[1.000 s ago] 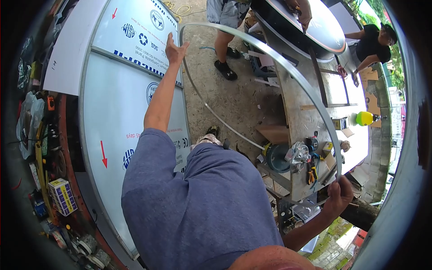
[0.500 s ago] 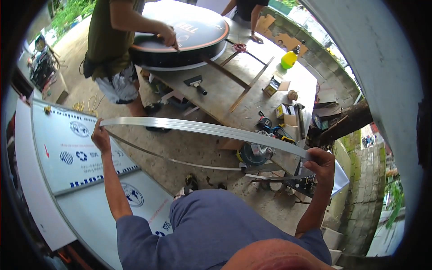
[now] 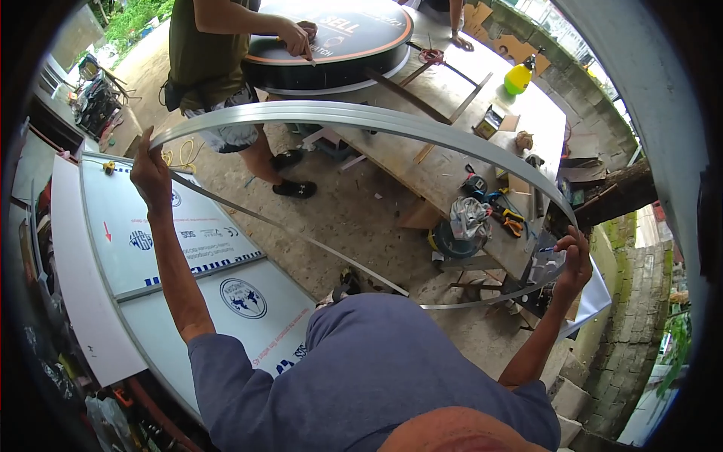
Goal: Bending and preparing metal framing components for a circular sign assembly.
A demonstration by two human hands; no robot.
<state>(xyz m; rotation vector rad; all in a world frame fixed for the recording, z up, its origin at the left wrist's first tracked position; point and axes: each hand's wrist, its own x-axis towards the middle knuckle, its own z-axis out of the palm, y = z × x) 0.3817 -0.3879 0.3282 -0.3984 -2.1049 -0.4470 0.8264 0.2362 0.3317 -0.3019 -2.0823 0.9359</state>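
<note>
I hold a large hoop of shiny ribbed metal strip in front of me with both arms spread. My left hand is closed on its left end, thumb and fingers pinching the strip. At the right end, my right hand is closed round the band with bent fingers. The far side arches up over the view of the work table. A thinner-looking near side passes close to my shirt; whether its ends are joined there I cannot tell.
A work table holds a round black sign, a yellow spray bottle, a tape measure and pliers. A person works over the sign; another person's hand rests beyond. Film-covered panels lie at left.
Both my hands have moved with the metal hoop; its far side now arches higher and farther away, and the loop looks wider. My view has shifted slightly left.
</note>
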